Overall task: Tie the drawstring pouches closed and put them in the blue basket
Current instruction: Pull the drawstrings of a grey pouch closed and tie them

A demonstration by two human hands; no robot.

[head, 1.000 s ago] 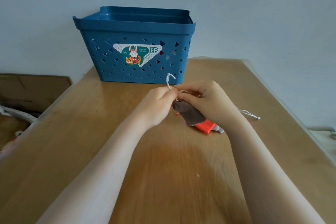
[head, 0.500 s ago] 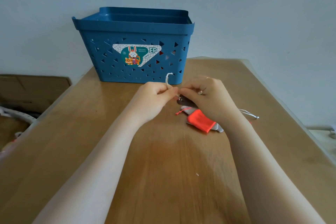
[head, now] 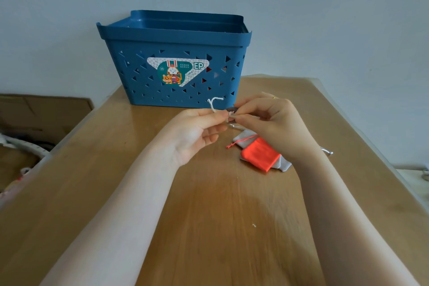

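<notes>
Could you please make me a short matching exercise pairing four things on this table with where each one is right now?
Things:
1. blue basket
2. orange pouch
3. white cord
4. brown pouch

Places:
A. lying on the table, on top of a white pouch
B. pinched by the left hand, its end sticking up
C. standing at the table's far edge by the wall
D. held up between both hands, mostly hidden by the right hand

Pairs: 1-C, 2-A, 3-B, 4-D
</notes>
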